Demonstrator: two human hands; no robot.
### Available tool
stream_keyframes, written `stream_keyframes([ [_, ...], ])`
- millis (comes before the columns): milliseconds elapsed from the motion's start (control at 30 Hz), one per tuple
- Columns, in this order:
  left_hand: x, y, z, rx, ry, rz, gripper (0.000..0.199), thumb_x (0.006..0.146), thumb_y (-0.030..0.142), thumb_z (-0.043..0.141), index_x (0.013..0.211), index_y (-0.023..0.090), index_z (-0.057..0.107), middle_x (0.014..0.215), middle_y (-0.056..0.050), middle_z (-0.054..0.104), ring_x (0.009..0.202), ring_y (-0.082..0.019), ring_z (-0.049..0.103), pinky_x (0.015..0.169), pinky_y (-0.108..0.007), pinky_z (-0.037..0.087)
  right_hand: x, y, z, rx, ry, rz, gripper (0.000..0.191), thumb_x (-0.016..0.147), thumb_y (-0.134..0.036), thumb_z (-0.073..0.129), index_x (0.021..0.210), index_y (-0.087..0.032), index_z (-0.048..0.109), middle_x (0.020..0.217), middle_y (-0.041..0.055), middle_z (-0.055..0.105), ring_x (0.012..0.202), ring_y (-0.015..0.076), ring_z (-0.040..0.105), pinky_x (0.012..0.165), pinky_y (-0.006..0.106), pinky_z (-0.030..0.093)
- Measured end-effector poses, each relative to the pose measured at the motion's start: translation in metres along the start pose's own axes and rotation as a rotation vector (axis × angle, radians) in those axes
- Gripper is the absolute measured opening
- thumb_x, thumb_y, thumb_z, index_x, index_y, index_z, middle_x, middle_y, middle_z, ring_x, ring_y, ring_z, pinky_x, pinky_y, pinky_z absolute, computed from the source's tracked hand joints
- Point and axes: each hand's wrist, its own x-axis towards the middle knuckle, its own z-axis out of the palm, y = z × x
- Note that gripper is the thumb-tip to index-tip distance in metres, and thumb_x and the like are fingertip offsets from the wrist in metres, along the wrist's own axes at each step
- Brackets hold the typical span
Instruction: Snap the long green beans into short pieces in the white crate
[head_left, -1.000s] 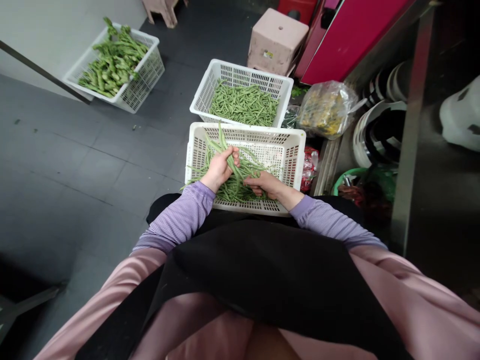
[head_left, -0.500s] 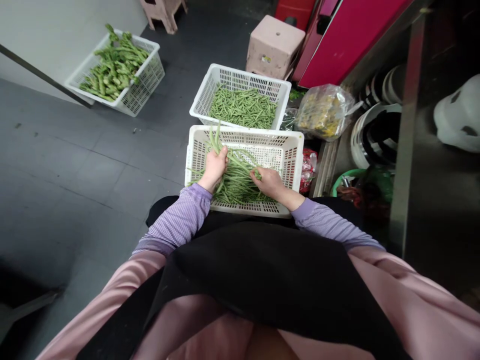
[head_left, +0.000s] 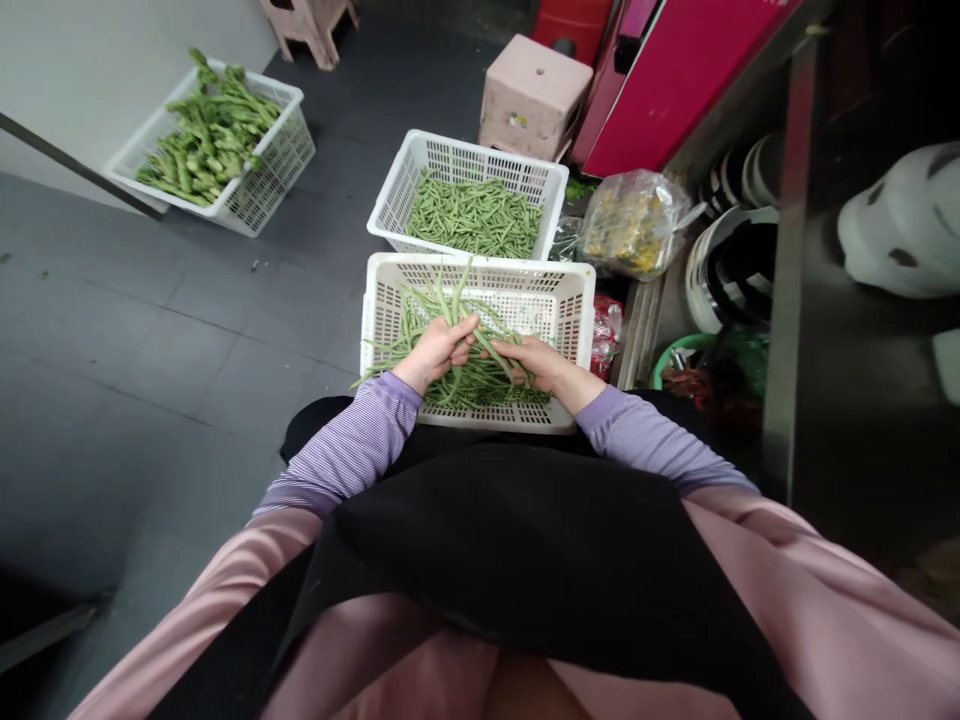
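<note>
Long green beans [head_left: 474, 388] lie in the near white plastic basket [head_left: 585, 350], right in front of my body. My left hand [head_left: 442, 350] is closed around a few long beans whose ends stick up past the thumb toward the far rim. Close beside it, my right hand [head_left: 536, 362] pinches the lower ends of the beans on the basket's right half. Both hands are over the basket, with loose beans beneath them. Just beyond stands a second white basket [head_left: 382, 205] holding short cut bean pieces [head_left: 476, 215].
A white basket of thick green stems [head_left: 277, 170] stands at far left. A pink stool [head_left: 536, 90] is behind the bean baskets. To the right are a plastic bag of yellowish produce [head_left: 634, 225], a red bag [head_left: 606, 335], a green basin [head_left: 667, 365] and stacked buckets [head_left: 709, 265].
My left hand has moved right and slightly nearer, bringing its beans toward my right hand; the hands are now closer together. The whole view has shifted slightly.
</note>
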Motion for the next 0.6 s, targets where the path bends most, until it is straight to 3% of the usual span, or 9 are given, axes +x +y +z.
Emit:
stream_keyframes([
  [133,0.001,-0.010,0.003,-0.011,-0.042,-0.053,0.036,0.069,0.035,0.084,0.075,0.015,0.055,0.046,0.010,0.038,0.034,-0.001,0.030,0.035,-0.015,0.018,-0.007,-0.004,0.017,0.278,-0.114,0.092,0.036,0.084,-0.053,0.065,0.078,-0.019,0.055,0.058,-0.0049,0.045,0.041,0.0055,0.029,0.039,0.022,0.022],
  [300,0.007,-0.004,-0.006,-0.128,0.072,-0.003,0.029,0.080,0.039,0.074,0.085,0.013,0.060,0.051,0.008,0.043,0.033,0.000,0.024,0.035,-0.016,0.015,-0.013,-0.011,0.020,0.313,-0.212,0.111,0.024,0.084,-0.039,0.065,0.078,-0.019,0.054,0.047,-0.0102,0.033,0.035,0.0047,0.022,0.037,0.022,0.018],
  [467,0.012,0.000,-0.011,-0.002,0.167,0.123,0.027,0.082,0.037,0.070,0.077,0.017,0.052,0.051,0.009,0.043,0.034,-0.002,0.023,0.035,-0.018,0.017,-0.014,-0.015,0.018,0.250,-0.141,0.101,0.019,0.083,-0.036,0.062,0.080,-0.018,0.057,0.044,-0.0098,0.035,0.033,0.0060,0.024,0.035,0.022,0.018],
  [600,0.003,-0.003,-0.003,0.337,0.299,0.403,0.027,0.080,0.033,0.071,0.070,0.019,0.050,0.054,0.007,0.047,0.041,-0.005,0.036,0.043,-0.020,0.031,-0.010,-0.012,0.017,0.163,0.023,0.091,0.016,0.080,-0.031,0.061,0.072,-0.019,0.055,0.045,-0.0074,0.039,0.034,0.0073,0.028,0.035,0.023,0.020],
])
